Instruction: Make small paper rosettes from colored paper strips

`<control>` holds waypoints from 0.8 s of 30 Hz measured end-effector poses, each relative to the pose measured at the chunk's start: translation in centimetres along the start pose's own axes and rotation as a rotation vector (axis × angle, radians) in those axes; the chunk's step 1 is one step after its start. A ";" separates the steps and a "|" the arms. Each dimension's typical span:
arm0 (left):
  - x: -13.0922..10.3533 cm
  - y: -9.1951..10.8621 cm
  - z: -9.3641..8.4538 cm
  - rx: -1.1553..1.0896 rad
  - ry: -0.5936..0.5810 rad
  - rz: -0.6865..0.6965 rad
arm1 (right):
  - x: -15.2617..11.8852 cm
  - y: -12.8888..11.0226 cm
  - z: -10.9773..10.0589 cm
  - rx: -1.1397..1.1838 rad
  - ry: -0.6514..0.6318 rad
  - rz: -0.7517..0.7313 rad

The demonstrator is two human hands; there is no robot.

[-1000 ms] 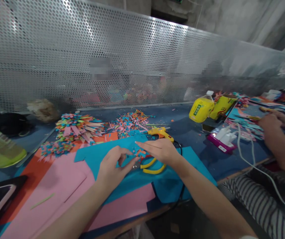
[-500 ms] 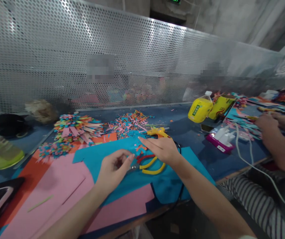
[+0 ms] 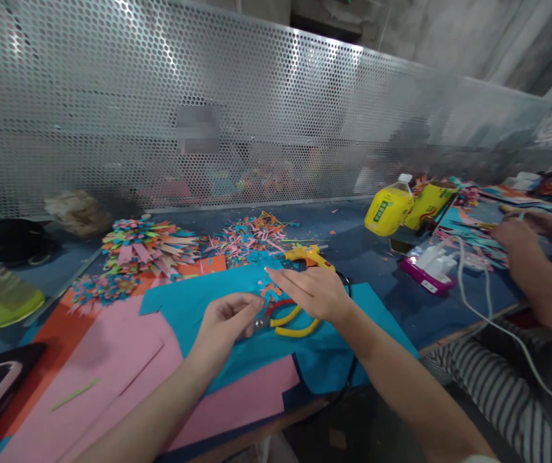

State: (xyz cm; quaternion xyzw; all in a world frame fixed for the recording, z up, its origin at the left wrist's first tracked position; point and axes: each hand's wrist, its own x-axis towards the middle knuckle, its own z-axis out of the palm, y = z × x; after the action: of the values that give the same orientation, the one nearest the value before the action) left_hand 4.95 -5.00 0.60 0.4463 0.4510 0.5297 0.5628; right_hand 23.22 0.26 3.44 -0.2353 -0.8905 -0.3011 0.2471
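Observation:
My left hand [image 3: 228,326] is closed in a pinch above the blue paper sheet [image 3: 174,289]. Whatever sits between its thumb and fingertips is too small to make out. To its right, my right hand [image 3: 315,290] has its fingers stretched out toward the left, thumb side hidden. Near those fingertips lie small orange and blue paper pieces [image 3: 270,292]. Beneath and between the hands are pliers [image 3: 298,332] with yellow handles, and a red handle part is partly covered by my right hand. Just beyond my right hand lies a yellow glue gun [image 3: 313,256].
Fringed paper flowers [image 3: 145,247] and a heap of paper scraps [image 3: 254,235] stand behind. Pink sheets [image 3: 107,347] spread left. A yellow-labelled bottle [image 3: 389,209], a purple box [image 3: 425,276] and a white cable [image 3: 512,341] are right, where another person's hands [image 3: 522,231] work.
My left fingers have drawn closer together and moved slightly right. My right hand keeps nearly the same place, its fingers shifted a little.

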 end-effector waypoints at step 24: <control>-0.1 0.2 0.0 0.177 0.063 0.122 | -0.3 0.1 0.7 0.053 0.036 0.057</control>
State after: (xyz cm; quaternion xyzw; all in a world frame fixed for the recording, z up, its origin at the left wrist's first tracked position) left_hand 4.89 -5.14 0.76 0.5040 0.4853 0.5350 0.4735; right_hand 23.29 0.70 2.85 -0.2484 -0.8866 -0.2742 0.2776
